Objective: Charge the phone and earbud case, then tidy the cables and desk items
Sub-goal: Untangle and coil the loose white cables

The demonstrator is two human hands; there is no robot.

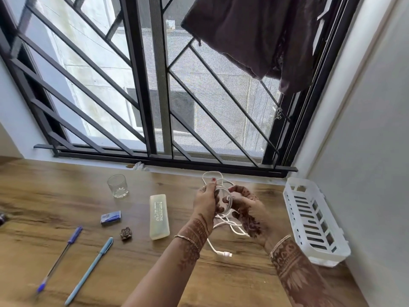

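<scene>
White cable [213, 172]: light, limp, springy. Coil held above worktop [55, 196] centre, tail trailing to 6 o'clock. Left hand [207, 200] grips the loops; right hand [247, 209] pinches a strand. Best held by the bundle, not the plug [225, 254].

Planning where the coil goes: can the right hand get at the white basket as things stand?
Probably yes: the white basket sits just right of the right hand, bare desk between them. That hand grips the white cable, though, as does the left hand.
</scene>
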